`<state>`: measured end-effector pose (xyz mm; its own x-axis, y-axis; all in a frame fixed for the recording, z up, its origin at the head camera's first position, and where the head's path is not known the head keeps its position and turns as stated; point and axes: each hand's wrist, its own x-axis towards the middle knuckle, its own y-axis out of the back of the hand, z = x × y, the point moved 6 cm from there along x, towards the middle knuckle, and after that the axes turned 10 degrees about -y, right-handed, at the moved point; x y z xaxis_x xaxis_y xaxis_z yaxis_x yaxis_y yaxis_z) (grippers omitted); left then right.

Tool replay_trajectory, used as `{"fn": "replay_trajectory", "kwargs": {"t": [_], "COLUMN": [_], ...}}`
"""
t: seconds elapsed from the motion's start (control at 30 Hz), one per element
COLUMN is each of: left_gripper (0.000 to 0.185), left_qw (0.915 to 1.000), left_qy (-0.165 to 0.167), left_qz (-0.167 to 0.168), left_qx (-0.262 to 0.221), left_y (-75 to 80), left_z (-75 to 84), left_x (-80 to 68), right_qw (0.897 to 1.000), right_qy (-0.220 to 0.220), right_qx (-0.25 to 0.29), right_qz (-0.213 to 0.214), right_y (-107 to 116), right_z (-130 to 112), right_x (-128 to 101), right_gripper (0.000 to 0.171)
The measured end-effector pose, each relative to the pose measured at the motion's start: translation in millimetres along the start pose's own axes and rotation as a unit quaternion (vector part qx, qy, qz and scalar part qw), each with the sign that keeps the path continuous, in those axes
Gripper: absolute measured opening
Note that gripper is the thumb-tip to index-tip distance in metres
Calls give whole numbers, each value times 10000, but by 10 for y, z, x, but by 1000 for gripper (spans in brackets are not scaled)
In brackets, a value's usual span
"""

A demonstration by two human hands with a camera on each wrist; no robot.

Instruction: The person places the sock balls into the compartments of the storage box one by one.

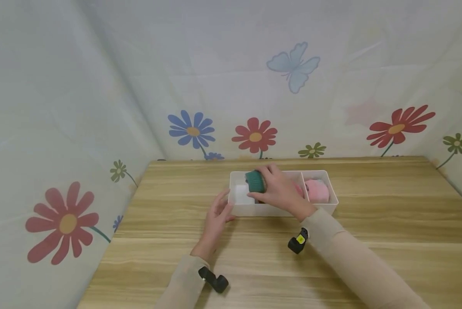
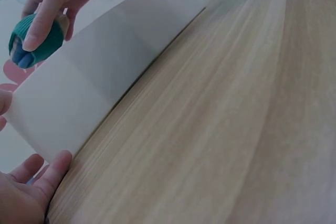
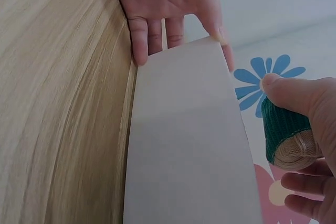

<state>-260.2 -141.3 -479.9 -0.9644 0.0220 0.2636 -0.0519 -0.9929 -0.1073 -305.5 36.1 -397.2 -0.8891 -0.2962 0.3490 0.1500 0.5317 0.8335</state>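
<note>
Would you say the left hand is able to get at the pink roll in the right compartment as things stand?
Probably not easily: the left hand rests at the white box's left end, and the right hand, holding the green roll, lies between it and the pink roll.

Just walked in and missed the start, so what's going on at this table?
A person is working at a white divided box on a wooden table. Their right hand grips a rolled green sock just above the box's left compartment. The left hand rests with straight fingers against the box's left end, steadying it. A pink rolled item already lies in the right compartment.
</note>
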Motion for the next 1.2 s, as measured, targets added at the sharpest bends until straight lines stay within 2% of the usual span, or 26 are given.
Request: {"fn": "replay_trajectory", "kwargs": {"t": [0.23,0.4,0.6,0.8,0.97,1.2], "left_gripper": [48,48,48,48,49,47], "left_qw": [9999,9997,9997,9998,9999,9998], "left_qy": [99,38,-3,-31,39,26], "left_qz": [-9,-11,18,45,-68,-151], "left_qx": [42,248,255,198,87,98], "left_y": [70,92,93,75,64,-14], "left_z": [-236,-273,-273,-266,-245,28], "left_x": [47,57,52,45,51,-16], "right_qw": [9999,10000,10000,9999,9998,9994], "right_qy": [101,40,17,-88,-137,-200], "right_qx": [80,14,-18,22,-57,-265], "right_qz": [45,-12,27,-58,-121,-74], "right_y": [-65,-136,-202,-256,-299,-352], "right_z": [-96,-140,-178,-181,-185,-183], "right_x": [51,82,111,134,139,152], "right_gripper": [72,73,72,72,74,75]}}
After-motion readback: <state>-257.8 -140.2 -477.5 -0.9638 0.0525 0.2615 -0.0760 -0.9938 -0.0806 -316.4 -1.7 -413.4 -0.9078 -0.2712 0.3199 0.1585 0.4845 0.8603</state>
